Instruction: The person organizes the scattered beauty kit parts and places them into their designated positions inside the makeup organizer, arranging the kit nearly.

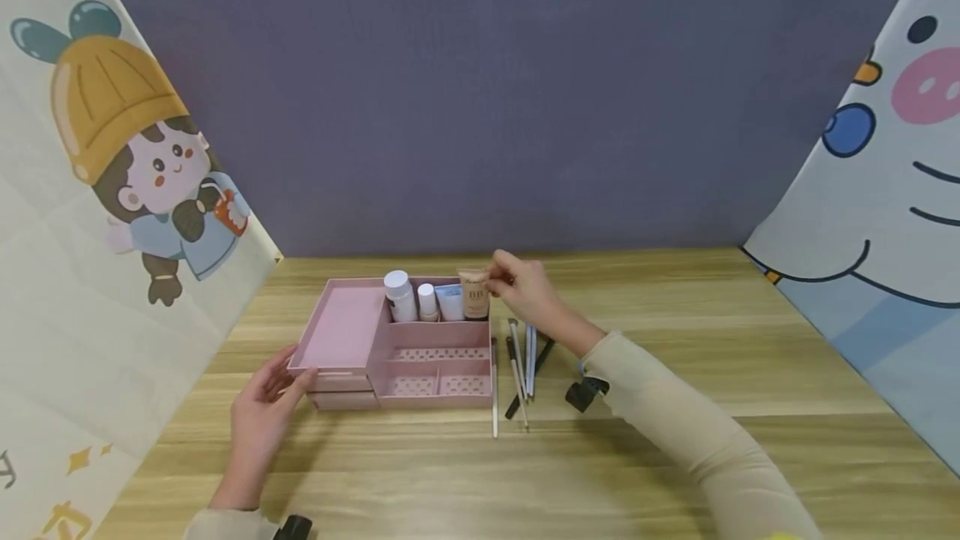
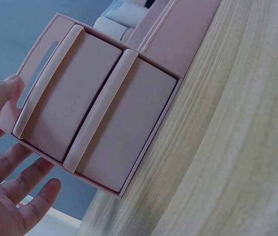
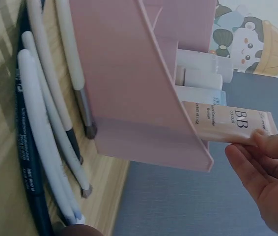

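On the wooden table (image 1: 675, 332), a pink organizer (image 1: 397, 348) is sitting roughly centered, in front of the grey back wall (image 1: 495, 90), with cartoon-print sheets (image 1: 97, 215) hanging on both sides. The organizer is showing a flat tray section on its left, a rear compartment, perforated slots in front, and two stacked drawers (image 2: 104, 113) on the left end.

My left hand (image 1: 262, 415) is resting at the organizer's front-left corner, fingers straight and relaxed, fingertips (image 2: 1, 91) touching the drawer end; it's gripping nothing.

My right hand (image 1: 525, 286) is reaching over the organizer's back-right corner and pinching the top of a beige BB cream tube (image 1: 474, 294) between thumb and fingertips (image 3: 264, 140). The tube is standing upright in the rear compartment, at its right end, against the right wall. The wrist view is showing the tube's lower part inside, behind the pink side wall.

Left of the tube, in the same compartment: a light-blue tube (image 1: 450, 301) just beside it, then a small white bottle (image 1: 427, 301), then a bigger white bottle (image 1: 400, 296), all upright.

Just right of the organizer, a loose bunch of makeup brushes and pencils (image 1: 521, 365) is lying on the table, white and dark handles overlapping; one white-handled brush (image 1: 494, 386) is lying along the organizer's right wall.
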A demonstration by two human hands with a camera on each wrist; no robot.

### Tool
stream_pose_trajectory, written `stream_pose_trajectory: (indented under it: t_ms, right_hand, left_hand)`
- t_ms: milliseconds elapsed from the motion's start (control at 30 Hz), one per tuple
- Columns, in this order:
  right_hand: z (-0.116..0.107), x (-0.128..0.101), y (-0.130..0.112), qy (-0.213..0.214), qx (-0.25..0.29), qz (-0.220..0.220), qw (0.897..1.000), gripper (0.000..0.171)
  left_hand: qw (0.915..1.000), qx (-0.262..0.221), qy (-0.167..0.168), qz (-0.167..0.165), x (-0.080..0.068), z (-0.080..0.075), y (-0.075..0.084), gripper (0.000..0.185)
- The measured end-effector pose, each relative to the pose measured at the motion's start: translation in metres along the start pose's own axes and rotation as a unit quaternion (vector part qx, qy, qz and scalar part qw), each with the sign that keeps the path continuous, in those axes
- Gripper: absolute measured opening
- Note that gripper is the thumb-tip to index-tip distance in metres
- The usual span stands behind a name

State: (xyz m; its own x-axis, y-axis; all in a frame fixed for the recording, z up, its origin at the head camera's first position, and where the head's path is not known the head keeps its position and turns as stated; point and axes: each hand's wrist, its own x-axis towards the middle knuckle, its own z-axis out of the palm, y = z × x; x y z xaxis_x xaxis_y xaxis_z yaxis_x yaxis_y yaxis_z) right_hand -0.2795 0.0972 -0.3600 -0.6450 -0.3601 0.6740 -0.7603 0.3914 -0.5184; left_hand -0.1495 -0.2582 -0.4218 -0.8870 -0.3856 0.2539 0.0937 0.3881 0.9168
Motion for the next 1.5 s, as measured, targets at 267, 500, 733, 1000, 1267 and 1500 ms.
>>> stream_pose_trajectory:
  t_ms: [267,500,733,1000,1267,1500]
  right_hand:
    - [0.003,-0.004,0.006,-0.007,0.02,0.026,0.999,0.017]
    - [0.004,-0.009,0.005,-0.037,0.015,0.075,0.996,0.011]
    - [0.005,-0.01,0.007,-0.056,0.006,0.102,0.993,0.01]
    - [0.007,-0.012,0.01,-0.053,0.008,0.114,0.992,0.007]
    - [0.006,-0.012,0.012,-0.055,0.047,0.163,0.984,0.004]
    - [0.003,-0.011,0.013,-0.068,0.06,0.17,0.981,0.003]
  left_hand:
    - [0.9999,-0.01,0.006,-0.001,-0.001,0.002,0.0,0.045]
    - [0.9999,-0.001,0.0,-0.01,0.001,0.001,0.0,0.046]
    - [1.0,0.004,0.003,-0.003,0.001,0.0,0.001,0.045]
    - [0.9999,0.002,0.003,-0.011,0.001,0.001,0.001,0.045]
    - [0.9996,0.02,-0.007,-0.016,0.001,-0.002,0.002,0.047]
    - [0.9996,0.021,-0.012,-0.013,0.0,-0.001,0.002,0.048]
